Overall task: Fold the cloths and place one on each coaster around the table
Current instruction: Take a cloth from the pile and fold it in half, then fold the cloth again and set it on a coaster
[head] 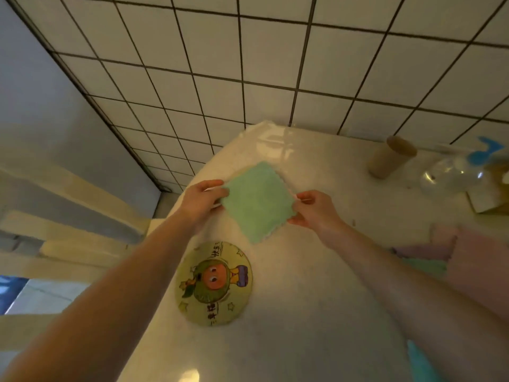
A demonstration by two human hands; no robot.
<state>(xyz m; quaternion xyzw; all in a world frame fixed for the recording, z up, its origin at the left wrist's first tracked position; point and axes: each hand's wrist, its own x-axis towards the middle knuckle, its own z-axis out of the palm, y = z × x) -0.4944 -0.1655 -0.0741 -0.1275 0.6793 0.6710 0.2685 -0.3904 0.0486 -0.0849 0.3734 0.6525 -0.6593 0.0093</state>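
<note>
A folded green cloth is held over the pale table, a square with scalloped edges. My left hand pinches its left edge and my right hand pinches its right edge. Just below the cloth, near the table's left edge, lies a round yellow coaster with a cartoon figure printed on it; nothing lies on it. More cloths, pink with a green one beneath, are piled at the right.
A cardboard tube stands at the back right beside a clear plastic object and a blue-marked item. A teal strip shows at the bottom right. Tiled floor lies beyond the table; wooden slats sit to the left.
</note>
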